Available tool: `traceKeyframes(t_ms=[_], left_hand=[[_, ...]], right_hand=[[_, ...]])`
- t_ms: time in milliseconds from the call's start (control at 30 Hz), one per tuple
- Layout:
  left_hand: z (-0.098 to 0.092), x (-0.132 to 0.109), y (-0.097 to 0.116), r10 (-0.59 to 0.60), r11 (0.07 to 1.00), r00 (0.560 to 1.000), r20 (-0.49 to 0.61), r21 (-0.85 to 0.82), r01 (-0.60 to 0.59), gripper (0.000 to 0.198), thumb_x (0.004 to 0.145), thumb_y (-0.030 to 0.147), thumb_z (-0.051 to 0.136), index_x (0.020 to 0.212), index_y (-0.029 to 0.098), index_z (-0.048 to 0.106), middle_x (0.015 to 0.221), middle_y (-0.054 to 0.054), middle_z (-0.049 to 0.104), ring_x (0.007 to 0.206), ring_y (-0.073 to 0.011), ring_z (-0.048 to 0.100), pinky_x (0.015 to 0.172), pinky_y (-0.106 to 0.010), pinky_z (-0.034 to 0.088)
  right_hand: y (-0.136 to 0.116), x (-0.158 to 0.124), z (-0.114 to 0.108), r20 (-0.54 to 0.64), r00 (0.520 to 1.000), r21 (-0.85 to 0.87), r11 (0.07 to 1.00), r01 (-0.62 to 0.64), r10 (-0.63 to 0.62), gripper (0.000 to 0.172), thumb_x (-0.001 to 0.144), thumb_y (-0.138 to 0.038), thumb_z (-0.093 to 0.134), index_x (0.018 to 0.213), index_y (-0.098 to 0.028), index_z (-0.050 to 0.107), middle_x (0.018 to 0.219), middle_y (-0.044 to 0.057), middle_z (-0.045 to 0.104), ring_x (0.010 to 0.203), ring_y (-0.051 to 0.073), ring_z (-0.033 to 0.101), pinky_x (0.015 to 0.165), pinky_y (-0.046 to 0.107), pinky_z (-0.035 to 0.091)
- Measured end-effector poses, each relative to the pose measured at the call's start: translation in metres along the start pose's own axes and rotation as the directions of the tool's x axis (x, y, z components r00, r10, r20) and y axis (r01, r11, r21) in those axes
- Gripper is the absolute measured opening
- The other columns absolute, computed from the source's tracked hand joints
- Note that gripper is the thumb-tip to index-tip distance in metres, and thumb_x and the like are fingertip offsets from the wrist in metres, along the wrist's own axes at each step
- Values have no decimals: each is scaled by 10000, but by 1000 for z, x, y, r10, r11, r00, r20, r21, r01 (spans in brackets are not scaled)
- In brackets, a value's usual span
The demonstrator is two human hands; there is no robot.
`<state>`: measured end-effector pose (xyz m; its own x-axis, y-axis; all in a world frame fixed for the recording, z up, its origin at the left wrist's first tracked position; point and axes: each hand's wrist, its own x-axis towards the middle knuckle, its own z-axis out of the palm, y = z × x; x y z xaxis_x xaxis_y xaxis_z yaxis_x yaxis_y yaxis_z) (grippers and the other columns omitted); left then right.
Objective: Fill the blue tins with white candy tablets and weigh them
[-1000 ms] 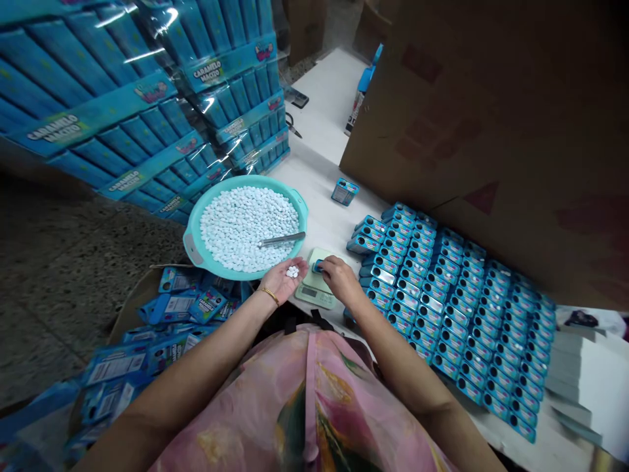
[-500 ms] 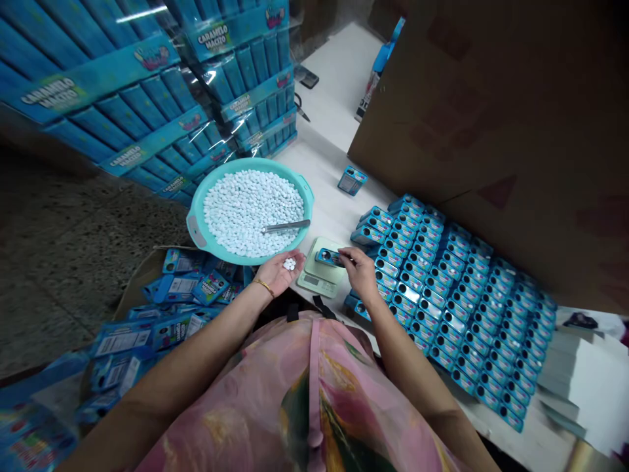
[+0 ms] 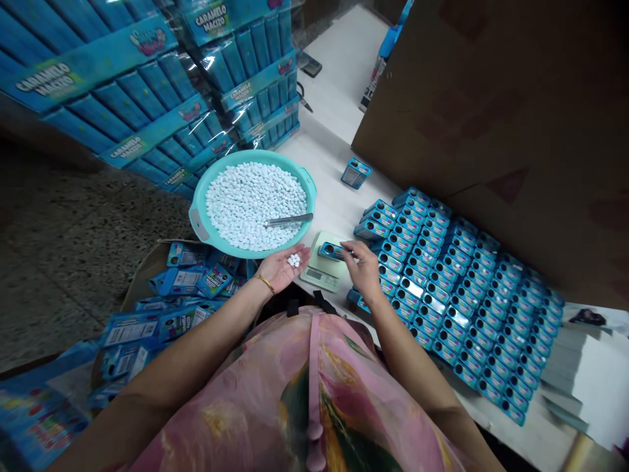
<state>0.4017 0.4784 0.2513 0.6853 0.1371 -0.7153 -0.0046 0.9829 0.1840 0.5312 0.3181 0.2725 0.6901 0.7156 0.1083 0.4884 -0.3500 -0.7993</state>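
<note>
My left hand (image 3: 279,270) is palm up with fingers stretched, cupping a small heap of white candies (image 3: 293,260). It is beside the near rim of a turquoise basin (image 3: 196,219) full of similar candies, with a metal spoon (image 3: 289,220) lying on them. A small blue candy box (image 3: 332,251) with a round dark opening in its top is over the pale green kitchen scale (image 3: 322,278). The fingertips of my right hand (image 3: 362,265) pinch this box's right end. Whether the box rests fully on the scale is hard to tell.
Rows of blue boxes (image 3: 442,288) stand on the white table to the right; a single box (image 3: 356,173) is apart. Wrapped display packs (image 3: 142,92) are stacked at left. An open carton holds loose boxes (image 3: 130,328). Scissors (image 3: 304,99) and a cardboard panel (image 3: 491,98) are behind.
The whole view has shifted slightly. My left hand still holds the white candies, and my right hand stays at the end of the candy box over the scale.
</note>
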Motion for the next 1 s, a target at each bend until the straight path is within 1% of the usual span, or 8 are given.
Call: traceKeyframes(t_ms=[67, 167, 267, 333, 433, 600, 767, 1000], left_hand=[[7, 0, -8, -24, 1000, 999, 33, -2, 24, 211, 805, 129, 435, 930, 70, 595, 898, -142, 636, 846, -199, 612, 709, -318, 516], [18, 1, -17, -44, 999, 999, 29, -22, 45, 238, 844, 215, 406, 898, 86, 599, 758, -95, 630, 672, -144, 600, 600, -259, 503], [23, 3, -23, -68, 998, 997, 43, -11, 69, 297, 856, 269, 384, 904, 70, 600, 725, -96, 615, 619, -137, 575, 583, -256, 493], [24, 5, -23, -51, 999, 997, 53, -9, 51, 299, 856, 255, 380, 905, 57, 599, 746, -107, 617, 635, -142, 578, 608, -265, 497], [23, 9, -21, -14, 1000, 999, 33, 7, 14, 251, 842, 187, 393, 871, 53, 602, 777, -119, 624, 697, -158, 600, 674, -285, 505], [23, 11, -16, 13, 997, 1000, -10, 72, -13, 183, 790, 109, 446, 860, 53, 607, 876, -165, 633, 861, -212, 609, 778, -331, 496], [27, 9, -17, 76, 991, 996, -43, 117, -71, 153, 758, 89, 497, 850, 55, 615, 903, -181, 634, 877, -220, 612, 763, -317, 506], [12, 8, -4, 78, 997, 990, -116, 31, -75, 159, 747, 53, 504, 864, 71, 609, 805, -127, 632, 770, -178, 624, 637, -255, 528]], right_hand=[[-17, 0, 11, 149, 985, -67, 993, 99, -88, 286, 828, -232, 469, 1101, -233, 552, 1025, 63, 581, 957, 176, 528, 819, 320, 444], [-35, -1, 29, 359, 919, -189, 951, 245, -165, 372, 823, -191, 474, 1194, -221, 478, 1112, 92, 533, 1037, 200, 470, 864, 343, 420], [-34, -1, 37, 427, 886, -221, 930, 294, -179, 317, 831, -150, 444, 1134, -195, 524, 1110, 96, 530, 1019, 193, 469, 855, 332, 418], [-26, 2, 35, 414, 887, -169, 941, 294, -203, 263, 828, -147, 449, 1055, -193, 573, 1084, 79, 544, 993, 176, 484, 855, 308, 413], [-13, 8, 26, 344, 922, -104, 968, 228, -180, 214, 810, -159, 484, 982, -200, 605, 970, 54, 573, 895, 146, 522, 799, 260, 425], [4, 15, 17, 240, 966, -157, 978, 140, -99, 194, 811, -183, 482, 948, -195, 618, 885, 46, 576, 835, 137, 539, 758, 238, 425], [8, 11, 17, 221, 972, -205, 971, 121, -74, 260, 832, -183, 448, 1048, -209, 591, 994, 69, 586, 920, 160, 540, 820, 276, 420], [13, -11, 0, 33, 999, -112, 994, -5, 9, 256, 859, -221, 394, 1010, -209, 601, 942, 55, 619, 893, 161, 569, 806, 296, 442]])
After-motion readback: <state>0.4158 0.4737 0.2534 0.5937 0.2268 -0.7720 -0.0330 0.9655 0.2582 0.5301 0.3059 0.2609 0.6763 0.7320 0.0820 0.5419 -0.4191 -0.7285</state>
